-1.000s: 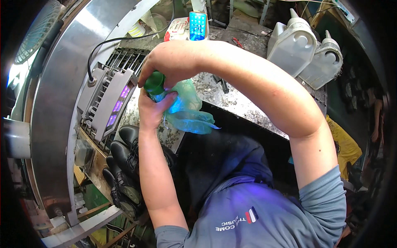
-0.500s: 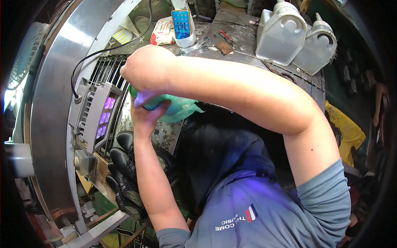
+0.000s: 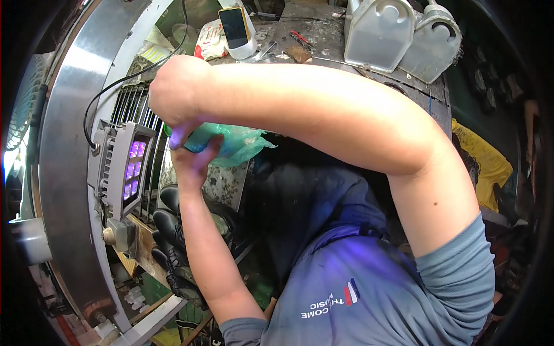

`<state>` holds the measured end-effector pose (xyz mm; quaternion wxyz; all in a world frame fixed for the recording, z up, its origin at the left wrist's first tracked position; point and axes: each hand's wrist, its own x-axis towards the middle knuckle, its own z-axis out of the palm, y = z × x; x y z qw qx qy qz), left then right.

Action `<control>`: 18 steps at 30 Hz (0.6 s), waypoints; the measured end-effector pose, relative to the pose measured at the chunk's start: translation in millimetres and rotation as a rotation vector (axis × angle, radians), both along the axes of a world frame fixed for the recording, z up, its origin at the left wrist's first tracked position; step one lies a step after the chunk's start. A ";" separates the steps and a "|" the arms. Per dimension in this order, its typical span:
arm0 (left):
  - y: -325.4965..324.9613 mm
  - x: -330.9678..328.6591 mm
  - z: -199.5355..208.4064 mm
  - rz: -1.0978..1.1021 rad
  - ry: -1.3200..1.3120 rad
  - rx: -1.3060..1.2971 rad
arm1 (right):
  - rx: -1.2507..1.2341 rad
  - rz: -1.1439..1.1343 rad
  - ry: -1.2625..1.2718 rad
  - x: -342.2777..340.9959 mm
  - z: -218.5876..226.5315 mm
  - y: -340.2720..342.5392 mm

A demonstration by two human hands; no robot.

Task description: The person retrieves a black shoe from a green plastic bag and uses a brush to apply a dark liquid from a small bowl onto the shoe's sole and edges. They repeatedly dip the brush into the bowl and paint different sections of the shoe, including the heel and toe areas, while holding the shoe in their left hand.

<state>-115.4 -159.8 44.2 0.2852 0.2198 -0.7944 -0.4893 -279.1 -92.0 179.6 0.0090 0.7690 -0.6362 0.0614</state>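
Note:
A crumpled green plastic bag (image 3: pixel 236 144) is bunched between my hands, over the metal bars at the left. My left hand (image 3: pixel 193 164) grips it from below, thumb bent against its side. My right hand (image 3: pixel 182 89) is closed over its upper left part, with the arm stretched across the view. Beside the right fingers a brighter green edge shows. Whatever is inside the bag is hidden by the hands and the plastic. Close to the left of both hands stands a lamp (image 3: pixel 133 167) with glowing purple cells.
Black shoes (image 3: pixel 167 222) lie beside my left forearm. A phone (image 3: pixel 234 29) stands in a white holder at the back, near a red-handled tool (image 3: pixel 301 39). Two translucent jugs (image 3: pixel 378 37) stand at the back right. A black cable (image 3: pixel 135 75) runs to the lamp.
Both hands and the bag keep nearly the same pose while the whole view has shifted slightly. The phone's screen has turned from lit to dark.

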 end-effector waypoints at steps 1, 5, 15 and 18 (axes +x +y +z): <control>-3.2 2.6 -2.9 0.019 -0.035 -0.005 | -0.008 -0.032 0.017 3.9 0.2 1.4; -0.5 -0.9 1.0 0.010 -0.004 -0.030 | 0.003 0.068 -0.008 -7.0 -6.4 -12.0; 4.7 -4.6 -0.9 0.151 -0.112 -0.080 | -0.129 -0.105 -0.023 5.9 -16.0 7.9; 14.3 -6.9 -1.4 0.048 0.179 0.152 | -0.151 0.062 -0.058 3.5 -20.0 5.5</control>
